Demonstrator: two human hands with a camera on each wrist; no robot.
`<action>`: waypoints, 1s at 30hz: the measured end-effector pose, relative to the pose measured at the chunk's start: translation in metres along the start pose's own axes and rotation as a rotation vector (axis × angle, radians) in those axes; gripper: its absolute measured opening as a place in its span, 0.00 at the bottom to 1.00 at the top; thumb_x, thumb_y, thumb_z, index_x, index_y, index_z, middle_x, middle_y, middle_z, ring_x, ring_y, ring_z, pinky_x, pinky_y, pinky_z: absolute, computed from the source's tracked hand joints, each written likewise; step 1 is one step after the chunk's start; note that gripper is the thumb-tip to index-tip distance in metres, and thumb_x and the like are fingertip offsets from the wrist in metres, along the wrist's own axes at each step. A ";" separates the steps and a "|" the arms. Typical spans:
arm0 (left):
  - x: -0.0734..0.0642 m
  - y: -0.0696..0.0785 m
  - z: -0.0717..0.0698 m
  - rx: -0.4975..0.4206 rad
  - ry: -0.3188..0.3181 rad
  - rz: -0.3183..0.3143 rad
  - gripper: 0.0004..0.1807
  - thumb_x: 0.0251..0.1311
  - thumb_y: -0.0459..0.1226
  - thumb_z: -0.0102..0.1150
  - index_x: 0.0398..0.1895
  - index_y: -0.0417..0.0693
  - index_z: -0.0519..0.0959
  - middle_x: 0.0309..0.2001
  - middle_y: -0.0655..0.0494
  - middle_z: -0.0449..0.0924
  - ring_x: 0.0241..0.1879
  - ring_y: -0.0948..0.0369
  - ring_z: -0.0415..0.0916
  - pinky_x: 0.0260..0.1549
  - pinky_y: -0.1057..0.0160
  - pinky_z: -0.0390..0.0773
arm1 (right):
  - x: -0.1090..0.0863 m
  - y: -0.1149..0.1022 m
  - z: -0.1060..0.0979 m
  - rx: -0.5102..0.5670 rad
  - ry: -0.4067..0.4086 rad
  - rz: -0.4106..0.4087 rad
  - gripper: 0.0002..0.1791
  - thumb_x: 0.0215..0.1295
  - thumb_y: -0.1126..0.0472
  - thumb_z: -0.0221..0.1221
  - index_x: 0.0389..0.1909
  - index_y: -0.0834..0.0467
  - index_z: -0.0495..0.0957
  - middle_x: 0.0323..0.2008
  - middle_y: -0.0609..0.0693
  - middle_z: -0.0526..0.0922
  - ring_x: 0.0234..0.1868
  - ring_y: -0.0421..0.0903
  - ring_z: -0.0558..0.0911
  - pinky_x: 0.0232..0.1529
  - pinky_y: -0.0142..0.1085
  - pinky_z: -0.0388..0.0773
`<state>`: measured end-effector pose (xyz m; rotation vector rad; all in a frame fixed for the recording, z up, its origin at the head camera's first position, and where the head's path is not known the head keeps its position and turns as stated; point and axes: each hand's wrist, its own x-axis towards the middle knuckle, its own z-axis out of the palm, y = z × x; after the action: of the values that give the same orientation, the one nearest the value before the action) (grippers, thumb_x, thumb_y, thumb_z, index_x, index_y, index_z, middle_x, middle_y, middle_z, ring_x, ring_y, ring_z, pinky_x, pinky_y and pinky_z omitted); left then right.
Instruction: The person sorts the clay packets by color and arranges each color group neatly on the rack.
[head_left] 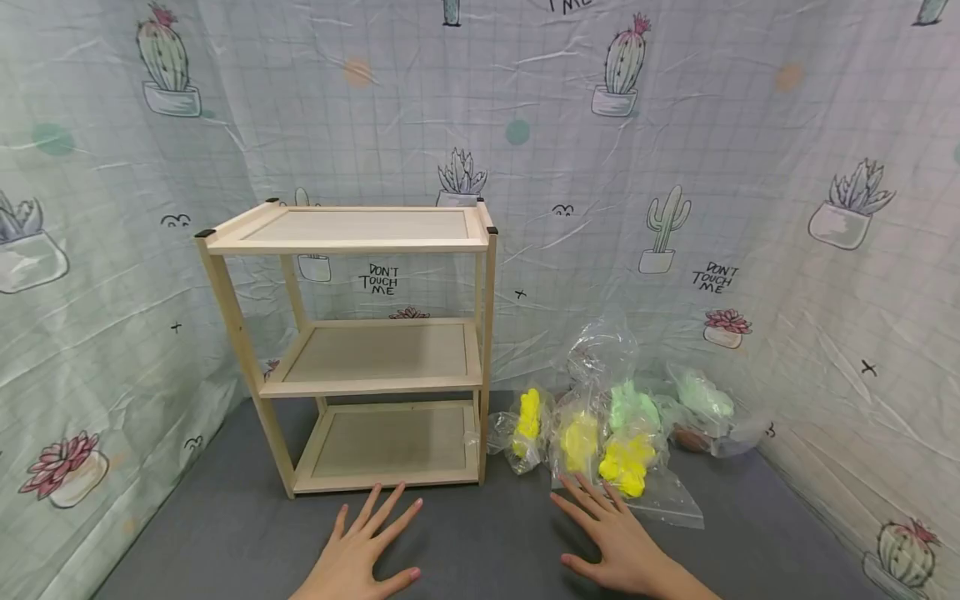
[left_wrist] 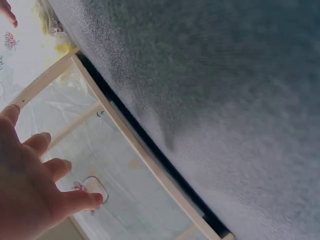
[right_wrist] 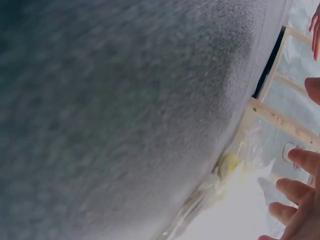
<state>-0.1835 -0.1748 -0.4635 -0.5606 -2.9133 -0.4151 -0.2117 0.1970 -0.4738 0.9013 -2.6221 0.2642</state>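
Fingers spread, my left hand [head_left: 356,550] is held over the dark grey table just in front of a wooden shelf [head_left: 375,387] with three tiers. My right hand [head_left: 618,542], also spread, is in front of several clear plastic bags, its fingertips overlapping their lower edge in the head view. Neither hand holds anything. The bags contain yellow pieces [head_left: 628,462] and pale green pieces [head_left: 632,407]. In the left wrist view the left hand [left_wrist: 30,185] shows with fingers apart beside the shelf frame [left_wrist: 135,145]. The right wrist view catches the right hand [right_wrist: 302,200] at its edge.
The shelf's tiers are bare. A brown item [head_left: 692,439] lies among the bags at the right, near another bagged pale green piece [head_left: 705,396]. A cactus-print curtain [head_left: 525,167] encloses the grey table [head_left: 480,542] at the back and both sides.
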 end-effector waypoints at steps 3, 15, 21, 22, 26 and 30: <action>-0.002 -0.002 0.000 0.004 0.027 0.009 0.37 0.47 0.68 0.46 0.63 0.82 0.49 0.69 0.65 0.47 0.70 0.63 0.25 0.52 0.30 0.47 | -0.004 0.004 -0.001 -0.035 0.045 -0.018 0.38 0.51 0.36 0.56 0.64 0.43 0.59 0.66 0.48 0.59 0.69 0.30 0.32 0.65 0.40 0.35; -0.011 -0.015 -0.001 0.067 0.100 0.040 0.37 0.47 0.66 0.49 0.63 0.82 0.51 0.68 0.70 0.50 0.61 0.81 0.12 0.51 0.32 0.52 | -0.015 0.021 -0.011 -0.034 0.105 0.026 0.39 0.48 0.42 0.62 0.62 0.47 0.63 0.65 0.46 0.60 0.70 0.34 0.42 0.62 0.51 0.46; -0.016 -0.024 -0.006 0.036 0.137 0.026 0.37 0.47 0.63 0.53 0.63 0.79 0.55 0.66 0.65 0.56 0.62 0.84 0.17 0.51 0.34 0.53 | -0.022 0.034 -0.013 -0.101 0.158 -0.011 0.39 0.46 0.43 0.63 0.61 0.49 0.65 0.65 0.47 0.62 0.70 0.38 0.48 0.67 0.33 0.29; -0.018 -0.027 -0.008 0.031 0.156 0.031 0.37 0.47 0.62 0.54 0.63 0.78 0.56 0.66 0.63 0.58 0.62 0.85 0.18 0.50 0.34 0.54 | -0.024 0.036 -0.014 -0.109 0.168 -0.015 0.39 0.46 0.43 0.64 0.61 0.49 0.65 0.65 0.46 0.62 0.70 0.37 0.46 0.67 0.33 0.29; -0.023 -0.035 -0.016 -0.049 0.237 0.020 0.37 0.46 0.55 0.61 0.62 0.72 0.60 0.63 0.57 0.63 0.61 0.90 0.26 0.47 0.36 0.59 | -0.031 0.046 -0.016 -0.113 0.201 -0.006 0.40 0.44 0.46 0.66 0.60 0.51 0.66 0.64 0.47 0.63 0.70 0.32 0.41 0.65 0.24 0.24; -0.027 -0.046 -0.027 -0.183 0.316 -0.028 0.36 0.47 0.47 0.64 0.62 0.67 0.62 0.60 0.53 0.68 0.57 0.95 0.36 0.45 0.38 0.61 | -0.032 0.054 -0.020 -0.107 0.223 0.043 0.38 0.41 0.51 0.68 0.57 0.53 0.69 0.60 0.52 0.68 0.69 0.35 0.47 0.67 0.39 0.41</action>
<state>-0.1733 -0.2329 -0.4542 -0.4319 -2.5990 -0.7087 -0.2167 0.2624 -0.4707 0.7350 -2.4268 0.2192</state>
